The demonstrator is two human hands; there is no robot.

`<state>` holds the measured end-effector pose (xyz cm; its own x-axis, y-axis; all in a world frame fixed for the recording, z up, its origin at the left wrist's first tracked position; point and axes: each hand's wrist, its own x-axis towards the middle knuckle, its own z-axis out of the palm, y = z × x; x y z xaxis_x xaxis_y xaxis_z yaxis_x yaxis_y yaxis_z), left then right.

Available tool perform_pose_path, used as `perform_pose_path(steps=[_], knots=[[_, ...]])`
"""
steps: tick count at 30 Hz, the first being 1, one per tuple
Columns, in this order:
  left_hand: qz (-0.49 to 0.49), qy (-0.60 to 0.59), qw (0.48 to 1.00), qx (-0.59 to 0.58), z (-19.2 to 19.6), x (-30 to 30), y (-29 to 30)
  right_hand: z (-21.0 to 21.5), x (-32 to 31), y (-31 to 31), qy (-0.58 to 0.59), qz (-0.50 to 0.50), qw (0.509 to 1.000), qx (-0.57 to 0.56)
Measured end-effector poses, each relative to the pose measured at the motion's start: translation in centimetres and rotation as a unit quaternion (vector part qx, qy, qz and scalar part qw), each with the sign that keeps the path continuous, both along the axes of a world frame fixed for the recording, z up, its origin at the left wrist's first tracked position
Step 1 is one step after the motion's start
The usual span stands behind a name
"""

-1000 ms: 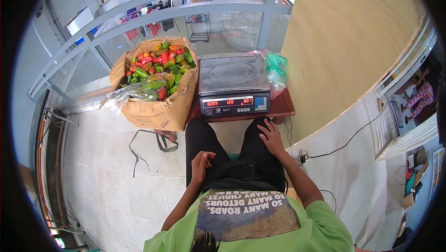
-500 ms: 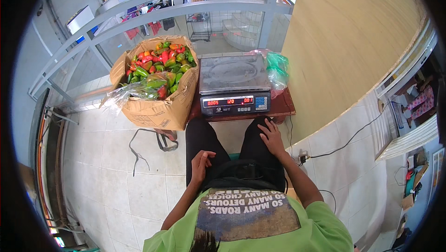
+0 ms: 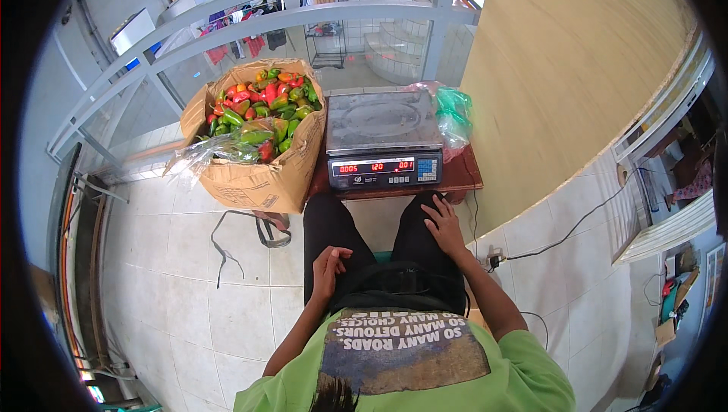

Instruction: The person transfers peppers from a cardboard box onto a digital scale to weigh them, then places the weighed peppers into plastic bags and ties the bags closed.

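Observation:
My left hand (image 3: 331, 269) rests on my left thigh, its fingers loosely extended to the right and holding nothing. On my right knee lies my right hand (image 3: 444, 221), empty, its fingers spread. In front of my knees, a digital scale (image 3: 383, 135) with a bare metal pan and lit red digits stands on a low reddish-brown table (image 3: 464, 173). To its left, a large open cardboard box (image 3: 262, 187) is filled with red, green and orange peppers (image 3: 265, 105). A clear plastic bag (image 3: 193, 163) with some peppers in it lies over the box's near rim.
Plastic bags (image 3: 453, 112), green and pinkish, lie right of the scale. A wooden panel (image 3: 561, 70) rises at the right, a grey metal railing (image 3: 318, 14) beyond the box. A black strap (image 3: 273, 234) lies on the tiled floor; a cable (image 3: 561, 241) runs to a socket at right.
My hands, the box and the scale stay as they were. At the far right edge, a person's patterned pink clothing has shifted and shows less.

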<state>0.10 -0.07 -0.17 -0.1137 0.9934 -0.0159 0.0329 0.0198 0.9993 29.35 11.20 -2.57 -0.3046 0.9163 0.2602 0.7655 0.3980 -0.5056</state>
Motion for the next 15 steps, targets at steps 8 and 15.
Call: perform_pose_path(steps=[8, 15], knots=[[0.001, -0.001, 1.0, 0.005, -0.04, -0.02, 0.02, -0.27, 0.07, 0.1, -0.005, 0.003, 1.0, 0.015], [-0.001, -0.002, 1.0, 0.005, 0.61, 0.03, -0.06, -0.13, 0.14, 0.02, 0.01, 0.007, 1.0, 0.017]])
